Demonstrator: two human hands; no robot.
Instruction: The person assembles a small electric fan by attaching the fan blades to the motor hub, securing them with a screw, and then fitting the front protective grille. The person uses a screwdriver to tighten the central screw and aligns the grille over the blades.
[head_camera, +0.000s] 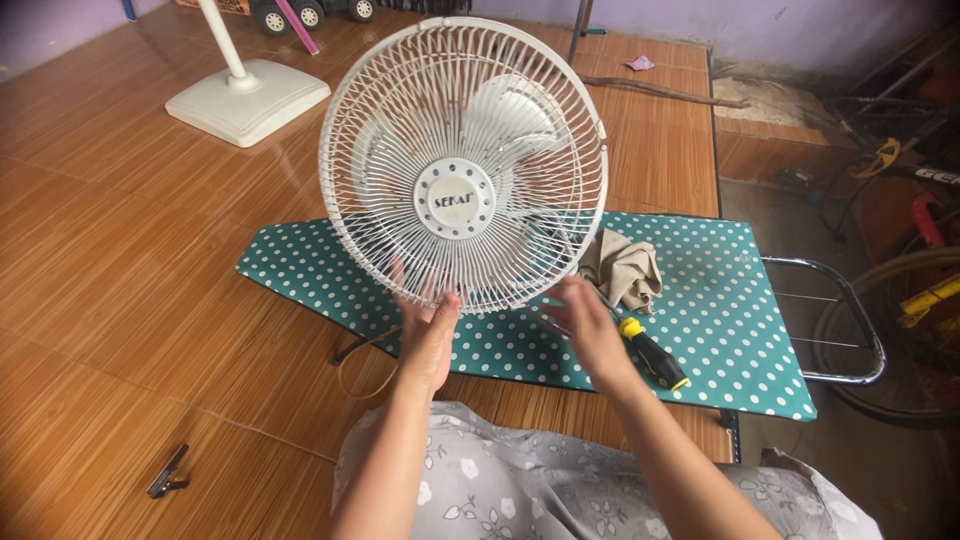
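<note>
Fan head (463, 165) upright, grille facing camera, both hands touching rim

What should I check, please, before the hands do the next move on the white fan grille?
1. Left hand on the fan grille, at its lower edge: ok.
2. Right hand on the lower rim: contact likely, exact grip cannot tell.
3. Fan standing upright on the dotted ironing board: ok.
4. Screwdriver within reach, lying beside the right hand: ok.
5. Cloth clear of the grille: not ok, it lies right beside the grille, touching or not cannot tell.
6. Blades still: cannot tell.
</note>
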